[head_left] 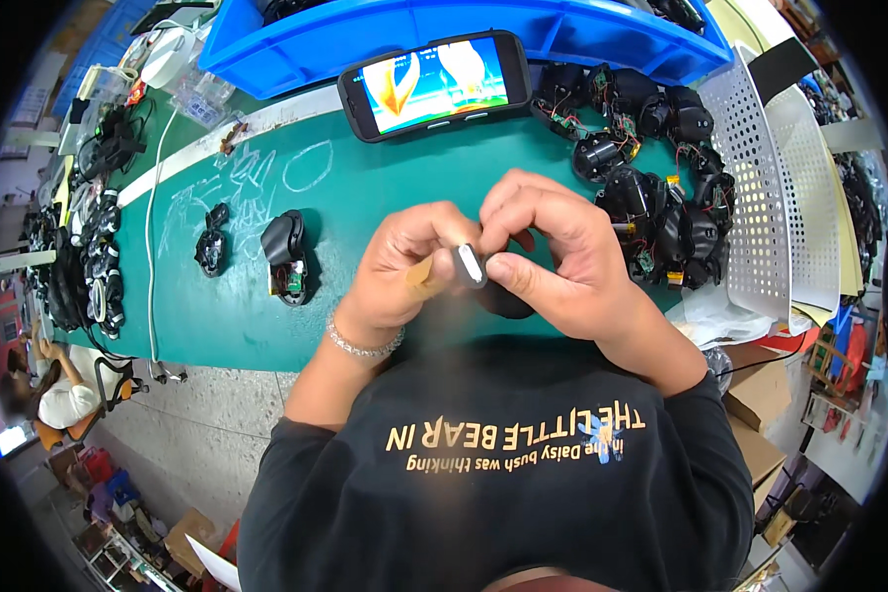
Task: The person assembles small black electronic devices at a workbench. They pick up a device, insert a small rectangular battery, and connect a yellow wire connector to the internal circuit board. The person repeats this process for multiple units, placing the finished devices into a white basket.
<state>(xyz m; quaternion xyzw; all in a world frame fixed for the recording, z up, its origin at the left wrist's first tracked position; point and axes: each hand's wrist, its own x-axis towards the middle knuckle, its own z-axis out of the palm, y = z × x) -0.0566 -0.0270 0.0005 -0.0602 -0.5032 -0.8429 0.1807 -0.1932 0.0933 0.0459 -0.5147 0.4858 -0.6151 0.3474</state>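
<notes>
My left hand [390, 266], with tan tape on its thumb, is closed on a small dark oval piece with a shiny pale strip [471, 264]. My right hand [567, 252] is closed as well, its thumb and fingers pinching at the piece's right side. Under the fingers a rounded black part [508, 302] shows partly; whether it joins the oval piece I cannot tell. Left of my hands lies a black housing with a visible circuit board [286, 259]. Farther left is a smaller black part [210, 242].
A phone [434, 84] playing a picture leans against a blue bin [296, 54] at the back. Several black housings with wires [651, 187] are piled on the right, beside a white perforated basket [760, 187]. A white cable [151, 247] crosses the green table [365, 163] at left.
</notes>
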